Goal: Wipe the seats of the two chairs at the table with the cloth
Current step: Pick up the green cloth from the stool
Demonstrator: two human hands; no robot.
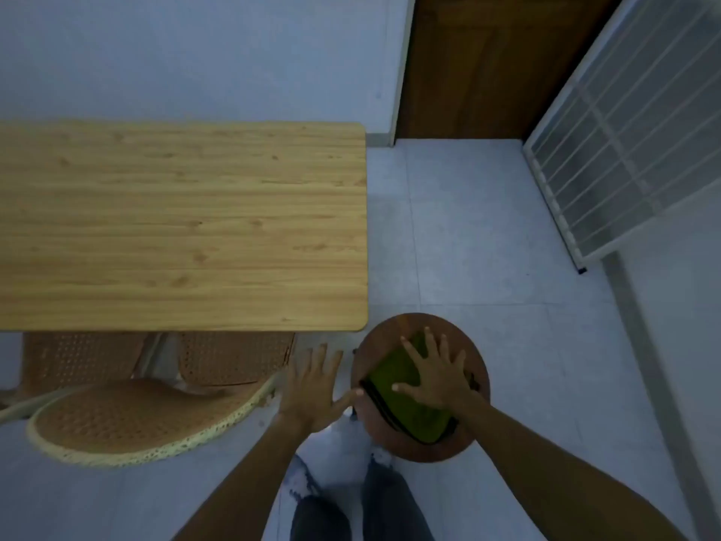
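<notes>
A folded green cloth [405, 413] lies on the round dark wooden stool seat [394, 337] to the right of the table. My right hand [437, 374] presses flat on the cloth, fingers spread. My left hand [312, 388] hovers open beside the stool's left edge, its thumb touching the rim. A woven rattan chair [128, 419] stands at the lower left, with its seat [230, 357] partly tucked under the light wooden table [183, 224].
A second rattan seat [82, 357] shows under the table at the left. A brown door [468, 64] and a white grille panel [624, 123] stand at the back right. My legs in jeans [351, 505] are below, on a pale tiled floor [487, 236].
</notes>
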